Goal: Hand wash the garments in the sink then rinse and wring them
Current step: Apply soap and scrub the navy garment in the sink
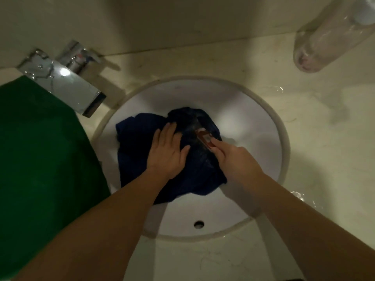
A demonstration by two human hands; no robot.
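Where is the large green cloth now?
In the head view, the large green cloth lies at the left edge, beside the round white sink and the chrome tap.

No legible writing, even on the blurred brown bar [204,139].

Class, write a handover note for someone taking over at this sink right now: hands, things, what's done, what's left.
The left hand lies flat, pressing the blue garment in the sink.
The right hand grips a brown bar, probably soap, against the garment.
The green cloth lies on the counter left of the sink, beside the tap.
Done: garment in sink, being soaped. Left: rinse, wring, then probably the green cloth.
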